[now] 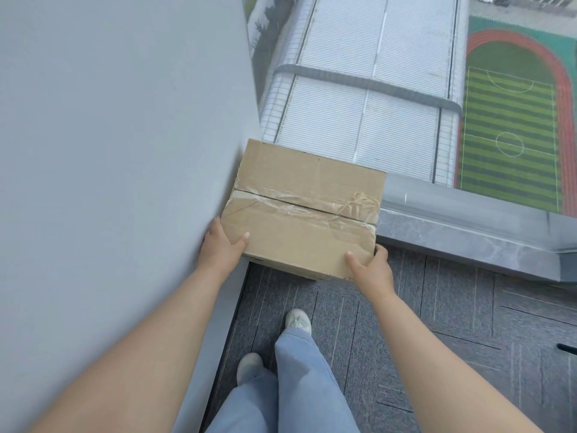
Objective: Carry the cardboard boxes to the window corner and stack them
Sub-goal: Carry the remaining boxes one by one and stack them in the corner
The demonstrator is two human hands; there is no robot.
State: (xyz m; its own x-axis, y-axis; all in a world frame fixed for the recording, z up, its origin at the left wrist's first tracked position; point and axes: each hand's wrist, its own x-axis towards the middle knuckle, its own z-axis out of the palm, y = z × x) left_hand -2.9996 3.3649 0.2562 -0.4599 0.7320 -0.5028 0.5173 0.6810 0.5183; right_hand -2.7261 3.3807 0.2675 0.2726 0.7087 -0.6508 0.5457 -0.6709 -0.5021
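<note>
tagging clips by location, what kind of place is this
Probably an upper-floor office: grey carpet tiles, a plain grey wall, and a floor-level window overlooking a rooftop and sports field. Both hands hold a taped cardboard box in the corner.

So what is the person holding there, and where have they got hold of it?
A taped cardboard box, held by its two near corners: left hand at the left one, right hand at the right, thumbs on top.

Cardboard box (304, 210) in the corner, wall (109, 151) left, window sill (468, 235) right, perhaps touching both.
</note>
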